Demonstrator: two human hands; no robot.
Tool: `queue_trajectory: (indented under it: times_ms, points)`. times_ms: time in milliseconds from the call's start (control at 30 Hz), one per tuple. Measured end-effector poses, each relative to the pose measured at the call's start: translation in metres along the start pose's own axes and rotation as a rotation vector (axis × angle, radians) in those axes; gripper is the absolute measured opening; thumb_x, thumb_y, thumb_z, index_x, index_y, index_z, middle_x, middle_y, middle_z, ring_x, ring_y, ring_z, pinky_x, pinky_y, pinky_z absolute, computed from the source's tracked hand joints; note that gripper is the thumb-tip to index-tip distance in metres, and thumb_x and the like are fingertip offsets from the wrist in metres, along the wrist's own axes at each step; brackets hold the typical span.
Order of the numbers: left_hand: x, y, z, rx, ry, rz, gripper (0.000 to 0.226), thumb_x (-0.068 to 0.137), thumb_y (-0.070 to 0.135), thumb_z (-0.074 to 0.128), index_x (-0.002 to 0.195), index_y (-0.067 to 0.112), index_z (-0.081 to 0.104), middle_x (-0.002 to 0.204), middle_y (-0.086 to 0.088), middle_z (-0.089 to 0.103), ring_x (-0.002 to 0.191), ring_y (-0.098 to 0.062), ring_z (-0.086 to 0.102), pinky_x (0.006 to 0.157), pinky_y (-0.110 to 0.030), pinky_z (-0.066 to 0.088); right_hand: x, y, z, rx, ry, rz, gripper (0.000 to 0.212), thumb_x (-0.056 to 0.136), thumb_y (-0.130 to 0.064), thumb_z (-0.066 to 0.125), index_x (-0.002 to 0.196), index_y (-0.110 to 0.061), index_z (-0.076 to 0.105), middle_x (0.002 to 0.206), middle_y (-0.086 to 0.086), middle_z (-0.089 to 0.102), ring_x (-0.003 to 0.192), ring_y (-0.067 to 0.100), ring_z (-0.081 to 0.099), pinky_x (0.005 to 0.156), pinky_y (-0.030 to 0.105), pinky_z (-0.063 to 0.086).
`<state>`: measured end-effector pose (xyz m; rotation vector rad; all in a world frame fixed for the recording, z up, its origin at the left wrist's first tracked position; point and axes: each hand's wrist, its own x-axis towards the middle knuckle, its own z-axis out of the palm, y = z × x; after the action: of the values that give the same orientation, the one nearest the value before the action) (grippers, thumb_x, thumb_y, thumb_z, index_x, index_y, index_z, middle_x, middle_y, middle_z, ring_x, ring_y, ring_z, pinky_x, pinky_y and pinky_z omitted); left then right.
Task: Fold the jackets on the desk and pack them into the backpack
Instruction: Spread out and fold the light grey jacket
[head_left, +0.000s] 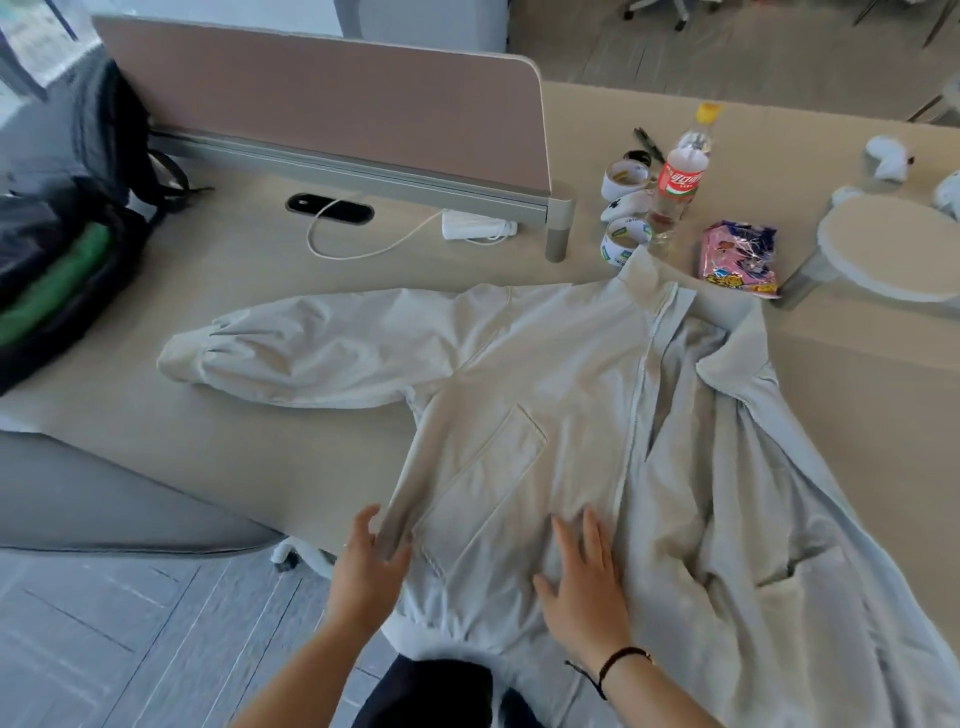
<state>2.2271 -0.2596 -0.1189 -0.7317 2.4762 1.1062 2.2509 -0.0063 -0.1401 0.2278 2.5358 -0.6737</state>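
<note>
A pale grey zip jacket lies spread face up on the desk, zipper partly undone, its left sleeve stretched out flat to the left. My left hand pinches the jacket's left side edge near the hem. My right hand presses flat, fingers spread, on the front panel beside the zipper. The black backpack stands unzipped at the desk's left edge with green fabric inside.
Behind the collar stand a plastic bottle, tape rolls and a pink snack packet. A brown divider screen crosses the back. A white cable and charger lie beneath it. A round stand sits at the right.
</note>
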Motion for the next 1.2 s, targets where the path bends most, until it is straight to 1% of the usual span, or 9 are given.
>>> queue_trajectory:
  times_ms: [167,267,367,433,600,700,833,1000,1200]
  points:
    - [-0.010,-0.019,-0.013,0.006,-0.021,-0.118,0.016,0.090,0.018,0.068,0.083,0.008,0.059,0.067,-0.004,0.057,0.060,-0.021,0.051,0.057,-0.032,0.039,-0.030,-0.005,0.001,0.189,0.138,0.140,0.078,0.093,-0.024,0.066,0.155,-0.040,0.020,0.166,0.004,-0.018,0.153,0.027,0.003,0.122,0.037,0.012]
    - [-0.019,-0.016,-0.019,-0.030,-0.042,-0.028,0.020,0.093,0.017,0.064,0.079,0.007,0.054,0.065,-0.005,0.051,0.058,-0.021,0.047,0.054,-0.032,0.037,-0.046,-0.002,0.006,0.407,0.187,0.217,0.071,0.089,-0.015,0.071,0.148,-0.033,0.035,0.158,0.014,0.021,0.145,0.024,0.020,0.114,0.034,0.026]
    - [-0.029,-0.016,-0.027,-0.076,-0.072,0.067,0.029,0.098,0.020,0.058,0.074,0.014,0.042,0.063,-0.001,0.045,0.057,-0.020,0.043,0.055,-0.035,0.035,-0.070,-0.001,0.016,0.655,0.103,0.324,0.066,0.087,-0.014,0.074,0.140,-0.035,0.041,0.111,0.002,0.057,0.098,0.014,0.055,0.079,0.023,0.047]
    - [-0.035,-0.017,-0.036,-0.102,-0.081,0.104,0.031,0.098,0.022,0.055,0.074,0.015,0.038,0.059,0.004,0.041,0.054,-0.018,0.039,0.055,-0.035,0.033,-0.085,0.000,0.026,0.710,0.033,0.361,0.060,0.090,-0.008,0.069,0.140,-0.029,0.045,0.083,0.001,0.059,0.071,0.014,0.056,0.061,0.021,0.045]
    - [-0.042,-0.027,-0.052,-0.231,-0.179,0.078,0.027,0.099,0.027,0.051,0.091,0.002,0.046,0.072,-0.004,0.042,0.062,-0.017,0.041,0.060,-0.032,0.035,-0.109,-0.006,0.040,0.837,0.002,0.390,0.044,0.092,0.003,0.062,0.128,-0.022,0.057,0.107,0.009,0.064,0.095,0.033,0.062,0.073,0.029,0.046]
    - [-0.047,-0.035,-0.060,-0.242,-0.292,0.077,0.010,0.096,0.026,0.062,0.099,0.016,0.060,0.086,0.000,0.065,0.075,-0.019,0.061,0.067,-0.030,0.049,-0.112,-0.010,0.050,0.850,0.060,0.402,0.044,0.089,-0.008,0.071,0.128,-0.020,0.055,0.116,0.009,0.057,0.101,0.019,0.057,0.082,0.028,0.047]
    - [-0.054,-0.042,-0.062,-0.305,-0.371,0.034,0.020,0.090,0.016,0.069,0.106,0.027,0.065,0.101,-0.005,0.072,0.095,-0.028,0.070,0.086,-0.047,0.059,-0.122,-0.008,0.065,0.956,0.245,0.537,0.046,0.083,-0.015,0.081,0.117,-0.010,0.050,0.108,0.004,0.056,0.090,0.014,0.056,0.074,0.029,0.047]
    - [-0.056,-0.042,-0.071,-0.364,-0.454,-0.066,0.035,0.076,0.026,0.076,0.106,0.007,0.072,0.099,-0.014,0.076,0.096,-0.036,0.072,0.091,-0.054,0.056,-0.133,-0.003,0.094,1.242,0.135,0.615,0.042,0.083,-0.012,0.081,0.115,-0.006,0.054,0.109,0.012,0.067,0.102,0.031,0.064,0.088,0.039,0.052]
    - [-0.056,-0.072,-0.070,-0.508,-0.510,-0.156,0.017,0.099,0.018,0.061,0.115,0.013,0.066,0.109,-0.010,0.075,0.104,-0.032,0.069,0.092,-0.052,0.055,-0.138,0.001,0.070,1.513,0.168,0.569,0.013,0.098,-0.016,0.063,0.106,-0.008,0.070,0.101,0.015,0.076,0.096,0.036,0.072,0.088,0.049,0.057]
